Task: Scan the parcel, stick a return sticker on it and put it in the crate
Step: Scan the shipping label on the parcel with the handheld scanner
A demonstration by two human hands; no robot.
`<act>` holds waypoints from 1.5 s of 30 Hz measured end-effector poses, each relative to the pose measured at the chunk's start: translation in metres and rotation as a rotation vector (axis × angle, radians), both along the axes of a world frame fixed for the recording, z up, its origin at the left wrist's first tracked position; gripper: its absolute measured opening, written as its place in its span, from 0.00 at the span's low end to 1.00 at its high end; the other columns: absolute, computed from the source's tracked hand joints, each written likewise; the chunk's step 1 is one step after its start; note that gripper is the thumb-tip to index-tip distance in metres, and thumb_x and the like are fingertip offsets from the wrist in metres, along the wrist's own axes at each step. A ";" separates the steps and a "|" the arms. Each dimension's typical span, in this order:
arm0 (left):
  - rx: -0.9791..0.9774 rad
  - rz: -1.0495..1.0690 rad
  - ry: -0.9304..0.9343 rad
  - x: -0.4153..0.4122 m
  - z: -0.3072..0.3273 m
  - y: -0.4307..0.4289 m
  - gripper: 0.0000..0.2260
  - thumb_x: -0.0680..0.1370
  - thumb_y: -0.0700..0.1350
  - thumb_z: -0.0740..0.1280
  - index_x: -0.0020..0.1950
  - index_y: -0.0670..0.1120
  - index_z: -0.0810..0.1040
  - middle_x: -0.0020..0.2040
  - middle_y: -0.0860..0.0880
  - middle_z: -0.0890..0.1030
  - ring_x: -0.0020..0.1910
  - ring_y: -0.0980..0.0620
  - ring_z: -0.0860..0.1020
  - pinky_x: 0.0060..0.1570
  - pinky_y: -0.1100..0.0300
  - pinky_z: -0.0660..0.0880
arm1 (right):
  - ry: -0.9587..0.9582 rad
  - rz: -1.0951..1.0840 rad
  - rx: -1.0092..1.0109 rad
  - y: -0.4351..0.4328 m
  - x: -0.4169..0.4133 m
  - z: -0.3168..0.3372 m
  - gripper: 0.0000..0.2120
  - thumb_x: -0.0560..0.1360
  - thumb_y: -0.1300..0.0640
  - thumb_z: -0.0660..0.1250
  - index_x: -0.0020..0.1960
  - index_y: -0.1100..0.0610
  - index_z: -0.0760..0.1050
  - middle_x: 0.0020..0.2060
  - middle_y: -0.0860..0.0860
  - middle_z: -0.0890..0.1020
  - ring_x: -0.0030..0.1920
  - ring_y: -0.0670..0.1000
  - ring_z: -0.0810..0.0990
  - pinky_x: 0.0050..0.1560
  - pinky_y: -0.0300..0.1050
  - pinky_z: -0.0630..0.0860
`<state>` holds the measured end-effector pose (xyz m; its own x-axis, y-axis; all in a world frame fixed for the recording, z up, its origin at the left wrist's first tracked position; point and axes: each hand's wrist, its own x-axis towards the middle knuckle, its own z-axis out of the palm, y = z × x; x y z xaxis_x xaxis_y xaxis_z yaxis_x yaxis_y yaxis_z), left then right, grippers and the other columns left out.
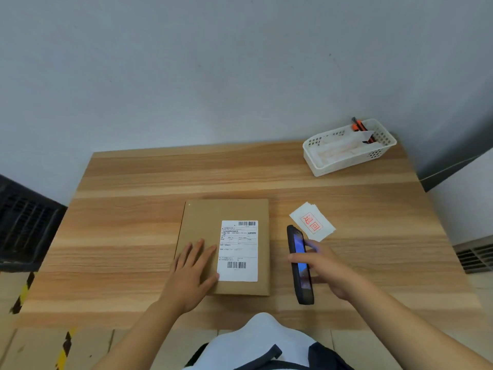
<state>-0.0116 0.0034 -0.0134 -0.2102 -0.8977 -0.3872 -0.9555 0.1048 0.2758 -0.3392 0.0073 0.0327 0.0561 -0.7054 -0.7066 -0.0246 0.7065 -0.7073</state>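
Observation:
A flat brown cardboard parcel (213,222) lies in the middle of the wooden table (133,209), with a white shipping label (238,249) and barcodes facing up. My left hand (193,271) rests flat on the parcel's near left part, fingers spread. My right hand (325,268) grips a black handheld scanner (300,265) just right of the parcel, tilted on its side with its lit screen showing. A small stack of white return stickers (312,221) with red characters lies on the table beyond the scanner.
A white plastic basket (346,150) stands at the table's far right corner, holding papers and an orange-and-black utility knife (360,128). A dark crate (24,225) sits on the floor to the left. Flattened cardboard lies at the near edge.

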 end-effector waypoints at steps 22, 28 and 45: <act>0.056 -0.218 0.069 0.005 0.015 -0.079 0.42 0.74 0.62 0.68 0.79 0.63 0.43 0.82 0.50 0.44 0.81 0.45 0.42 0.77 0.45 0.45 | -0.242 -0.020 -0.172 0.023 0.060 0.093 0.11 0.71 0.53 0.67 0.50 0.48 0.85 0.44 0.45 0.85 0.49 0.48 0.79 0.45 0.45 0.76; 0.127 -0.335 -0.047 0.016 0.008 -0.084 0.38 0.76 0.62 0.64 0.80 0.60 0.46 0.82 0.48 0.40 0.80 0.44 0.39 0.77 0.45 0.44 | 0.028 -0.015 -0.117 0.018 0.087 0.105 0.28 0.64 0.48 0.74 0.64 0.45 0.77 0.57 0.51 0.83 0.59 0.52 0.81 0.59 0.54 0.76; 0.067 -0.480 0.045 0.038 -0.003 -0.081 0.36 0.76 0.65 0.58 0.80 0.62 0.44 0.81 0.46 0.36 0.79 0.41 0.34 0.76 0.42 0.40 | 0.745 0.485 0.330 0.017 0.142 0.131 0.20 0.64 0.50 0.77 0.50 0.52 0.74 0.38 0.53 0.80 0.25 0.51 0.78 0.30 0.43 0.76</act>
